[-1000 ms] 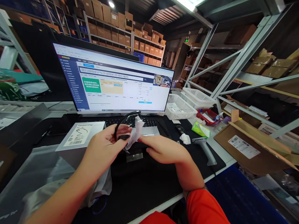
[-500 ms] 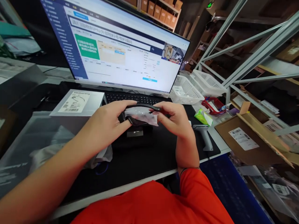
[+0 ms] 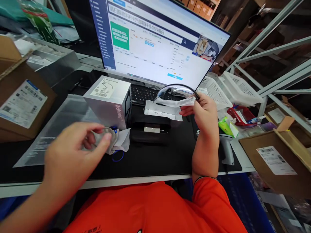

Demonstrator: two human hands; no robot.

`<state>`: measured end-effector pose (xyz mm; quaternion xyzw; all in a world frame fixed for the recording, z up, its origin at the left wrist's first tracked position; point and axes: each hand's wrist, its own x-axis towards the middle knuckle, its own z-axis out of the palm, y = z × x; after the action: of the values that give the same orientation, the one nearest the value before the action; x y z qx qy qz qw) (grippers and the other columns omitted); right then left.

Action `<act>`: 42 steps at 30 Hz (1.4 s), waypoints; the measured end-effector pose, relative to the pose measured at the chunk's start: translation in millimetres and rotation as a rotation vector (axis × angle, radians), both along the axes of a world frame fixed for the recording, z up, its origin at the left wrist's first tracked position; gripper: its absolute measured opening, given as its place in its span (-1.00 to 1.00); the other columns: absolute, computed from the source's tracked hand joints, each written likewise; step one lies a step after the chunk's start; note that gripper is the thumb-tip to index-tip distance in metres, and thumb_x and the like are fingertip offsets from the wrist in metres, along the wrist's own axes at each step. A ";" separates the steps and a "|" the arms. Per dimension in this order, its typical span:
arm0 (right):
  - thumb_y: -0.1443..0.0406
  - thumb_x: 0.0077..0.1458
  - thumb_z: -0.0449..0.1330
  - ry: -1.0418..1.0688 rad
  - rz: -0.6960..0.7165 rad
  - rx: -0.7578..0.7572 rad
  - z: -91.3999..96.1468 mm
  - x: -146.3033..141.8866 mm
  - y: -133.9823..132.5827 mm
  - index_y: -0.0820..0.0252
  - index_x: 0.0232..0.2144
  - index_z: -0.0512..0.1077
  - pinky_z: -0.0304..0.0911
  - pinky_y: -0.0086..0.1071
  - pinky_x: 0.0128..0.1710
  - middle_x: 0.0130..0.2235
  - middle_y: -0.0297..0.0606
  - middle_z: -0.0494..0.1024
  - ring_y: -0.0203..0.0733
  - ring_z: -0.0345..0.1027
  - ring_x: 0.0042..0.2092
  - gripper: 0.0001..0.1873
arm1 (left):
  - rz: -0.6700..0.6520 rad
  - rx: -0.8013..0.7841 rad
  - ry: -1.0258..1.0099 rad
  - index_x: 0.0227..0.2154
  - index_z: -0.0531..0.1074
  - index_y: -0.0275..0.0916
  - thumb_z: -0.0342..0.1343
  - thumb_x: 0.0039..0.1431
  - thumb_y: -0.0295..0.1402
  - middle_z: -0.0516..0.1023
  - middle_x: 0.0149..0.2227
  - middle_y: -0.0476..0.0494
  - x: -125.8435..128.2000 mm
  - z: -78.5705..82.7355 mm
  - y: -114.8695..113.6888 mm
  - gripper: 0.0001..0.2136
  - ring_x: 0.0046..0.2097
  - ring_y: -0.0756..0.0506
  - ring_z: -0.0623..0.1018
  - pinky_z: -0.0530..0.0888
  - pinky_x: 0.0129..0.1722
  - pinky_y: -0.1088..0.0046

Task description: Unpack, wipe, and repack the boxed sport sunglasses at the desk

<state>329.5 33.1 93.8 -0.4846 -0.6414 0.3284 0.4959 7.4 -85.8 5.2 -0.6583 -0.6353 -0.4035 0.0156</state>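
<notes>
My right hand (image 3: 205, 108) pinches one end of a thin black curved frame (image 3: 176, 85) with clear and whitish film along it; it looks like eyewear. The frame is held up in front of the monitor. On the left, my left hand (image 3: 75, 152) has its thumb and curled fingers around a crumpled grey pouch (image 3: 113, 140) with a blue cord (image 3: 118, 156) beside it. A dark oblong case (image 3: 136, 124) lies on the black mat between the hands. Behind the left hand stands a silver "Wakening" box (image 3: 104, 105). A white folded card (image 3: 161, 111) lies beneath the frame.
The lit monitor (image 3: 155, 42) and keyboard (image 3: 142, 95) stand at the back. A barcode scanner (image 3: 227, 150) lies right of my right forearm. White baskets (image 3: 239, 89) are behind it. Cardboard boxes flank both sides, one (image 3: 277, 161) right, another (image 3: 26, 103) left. A translucent bag (image 3: 58, 129) lies left.
My left hand has let go of the black frame and moved down left to the grey pouch. My right hand alone now holds the frame, farther right. The view has turned left.
</notes>
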 end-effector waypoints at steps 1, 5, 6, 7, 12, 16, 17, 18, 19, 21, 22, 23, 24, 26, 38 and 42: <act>0.16 0.22 0.29 0.025 -0.013 0.007 -0.9 -1.7 0.7 0.12 -0.32 0.47 0.53 -0.41 -0.47 -0.46 -0.35 0.65 -0.18 0.64 -0.47 -0.83 | 0.020 -0.036 0.018 -0.12 0.51 -0.20 0.06 0.41 -0.04 0.46 -0.31 -0.05 1.8 -19.0 -9.8 -0.67 -0.34 -0.08 0.45 0.40 -0.30 0.35; 0.18 0.19 0.28 0.061 0.037 -0.015 -2.7 -10.2 -1.8 0.10 -0.33 0.49 0.54 -0.43 -0.47 -0.44 -0.35 0.68 -0.19 0.64 -0.46 -0.87 | 0.153 -0.209 0.113 -0.09 0.53 -0.22 0.00 0.42 0.02 0.53 -0.01 -0.28 25.9 -75.7 -25.8 -0.60 -0.04 -0.26 0.58 0.42 -0.31 0.25; 0.17 0.18 0.29 0.065 0.062 -0.029 -2.3 -11.8 -3.4 0.11 -0.33 0.49 0.54 -0.43 -0.47 -0.44 -0.36 0.68 -0.19 0.65 -0.46 -0.86 | 0.161 -0.215 0.128 -0.09 0.53 -0.23 -0.02 0.42 0.00 0.53 -0.01 -0.30 32.0 -81.6 -24.4 -0.59 -0.02 -0.28 0.58 0.42 -0.32 0.24; 0.17 0.16 0.31 0.070 0.090 -0.043 -1.6 -13.0 -5.4 0.11 -0.33 0.50 0.55 -0.43 -0.47 -0.45 -0.36 0.68 -0.19 0.65 -0.46 -0.85 | 0.161 -0.208 0.138 -0.08 0.53 -0.24 -0.04 0.43 -0.02 0.54 -0.02 -0.30 36.7 -84.1 -21.8 -0.59 -0.03 -0.28 0.58 0.41 -0.31 0.23; 0.14 0.11 0.40 0.126 0.245 -0.153 -4.1 -14.5 -22.1 0.15 -0.35 0.55 0.60 -0.38 -0.46 -0.49 -0.34 0.66 -0.12 0.67 -0.47 -0.79 | 0.153 -0.194 0.071 -0.26 0.51 -0.20 -0.08 0.43 -0.18 0.56 -0.15 -0.20 39.7 -73.1 -7.4 -0.69 -0.16 -0.21 0.54 0.26 -0.36 0.26; 0.04 0.06 0.47 0.211 0.302 -0.303 -31.6 -17.9 -42.9 0.16 -0.36 0.54 0.62 -0.32 -0.47 -0.51 -0.31 0.65 -0.05 0.66 -0.49 -0.66 | 0.096 -0.176 -0.082 -0.41 0.42 -0.17 -0.03 0.31 -0.23 0.49 -0.30 -0.11 29.0 -68.9 -5.4 -0.77 -0.29 -0.13 0.48 0.31 -0.31 0.29; 0.00 0.05 0.47 0.226 0.304 -0.336 -41.3 -20.6 -49.0 0.17 -0.36 0.54 0.62 -0.31 -0.47 -0.51 -0.30 0.66 -0.06 0.66 -0.50 -0.62 | 0.085 -0.171 -0.105 -0.41 0.42 -0.16 -0.02 0.30 -0.22 0.48 -0.33 -0.09 25.9 -69.5 -6.2 -0.78 -0.31 -0.11 0.48 0.34 -0.28 0.31; -0.03 0.05 0.48 0.234 0.307 -0.370 -51.1 -24.2 -55.5 0.17 -0.36 0.53 0.61 -0.31 -0.47 -0.51 -0.28 0.66 -0.06 0.65 -0.50 -0.58 | 0.070 -0.167 -0.135 -0.42 0.43 -0.16 -0.01 0.30 -0.21 0.47 -0.35 -0.08 23.1 -70.4 -7.4 -0.77 -0.32 -0.09 0.47 0.37 -0.26 0.32; -0.06 0.04 0.48 0.236 0.311 -0.403 -60.6 -28.7 -62.2 0.17 -0.37 0.53 0.61 -0.31 -0.47 -0.51 -0.27 0.66 -0.06 0.65 -0.51 -0.56 | 0.051 -0.162 -0.179 -0.42 0.44 -0.16 0.01 0.30 -0.20 0.47 -0.36 -0.06 20.5 -71.6 -8.9 -0.76 -0.32 -0.08 0.47 0.38 -0.25 0.34; -0.10 0.05 0.46 0.226 0.322 -0.458 -78.2 -39.6 -75.1 0.18 -0.38 0.53 0.60 -0.30 -0.46 -0.53 -0.26 0.64 -0.07 0.64 -0.52 -0.53 | 0.011 -0.148 -0.287 -0.43 0.48 -0.15 0.05 0.31 -0.16 0.48 -0.37 -0.05 16.4 -73.8 -12.1 -0.74 -0.33 -0.06 0.47 0.40 -0.27 0.36; -0.11 0.07 0.44 0.219 0.324 -0.470 -86.0 -45.5 -80.9 0.17 -0.39 0.53 0.60 -0.29 -0.45 -0.54 -0.27 0.63 -0.06 0.63 -0.52 -0.52 | -0.008 -0.141 -0.344 -0.43 0.49 -0.15 0.08 0.30 -0.16 0.49 -0.37 -0.05 15.1 -74.7 -13.6 -0.74 -0.33 -0.05 0.47 0.40 -0.29 0.38; -0.11 0.08 0.43 0.208 0.317 -0.468 -93.4 -51.4 -86.1 0.17 -0.40 0.53 0.61 -0.27 -0.43 -0.56 -0.28 0.61 -0.06 0.63 -0.52 -0.53 | -0.024 -0.133 -0.404 -0.43 0.51 -0.16 0.11 0.30 -0.16 0.51 -0.36 -0.05 14.1 -75.5 -15.1 -0.75 -0.34 -0.04 0.48 0.42 -0.31 0.39; -0.10 0.10 0.42 0.190 0.298 -0.453 -100.4 -57.0 -90.4 0.16 -0.40 0.53 0.62 -0.25 -0.41 -0.56 -0.29 0.61 -0.04 0.64 -0.50 -0.55 | -0.035 -0.124 -0.457 -0.42 0.52 -0.16 0.13 0.29 -0.16 0.53 -0.34 -0.05 13.4 -75.9 -16.4 -0.76 -0.35 -0.03 0.49 0.43 -0.32 0.41; -0.03 0.12 0.40 0.136 0.233 -0.379 -113.8 -66.9 -96.9 0.14 -0.42 0.53 0.62 -0.25 -0.37 -0.53 -0.28 0.63 -0.03 0.66 -0.44 -0.63 | -0.043 -0.111 -0.523 -0.43 0.53 -0.17 0.15 0.28 -0.18 0.56 -0.32 -0.05 12.7 -76.3 -18.7 -0.77 -0.37 -0.02 0.49 0.45 -0.34 0.44; 0.33 0.31 0.12 -0.386 0.389 0.202 -150.0 -88.7 -107.0 0.17 -0.11 0.64 0.62 -0.30 -0.10 -0.17 -0.11 0.78 -0.09 0.71 -0.16 -0.72 | -0.172 0.079 -0.501 -0.33 0.54 -0.13 0.18 0.40 -0.37 0.59 -0.23 0.00 3.1 -78.7 -34.7 -0.86 -0.19 0.02 0.59 0.51 -0.18 0.54; 0.33 0.31 0.12 -0.445 0.426 0.272 -152.7 -103.2 -105.1 0.18 -0.05 0.63 0.62 -0.27 -0.06 -0.12 -0.07 0.78 -0.06 0.71 -0.12 -0.70 | -0.263 0.171 -0.365 -0.23 0.50 -0.13 0.15 0.40 -0.49 0.57 -0.18 0.01 -1.9 -76.9 -39.6 -0.88 -0.16 0.03 0.58 0.49 -0.12 0.54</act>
<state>226.3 -72.0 -58.8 -0.3288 -0.8589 0.2220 0.3240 5.5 -125.4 -71.7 -0.6479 -0.5001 -0.5664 -0.0965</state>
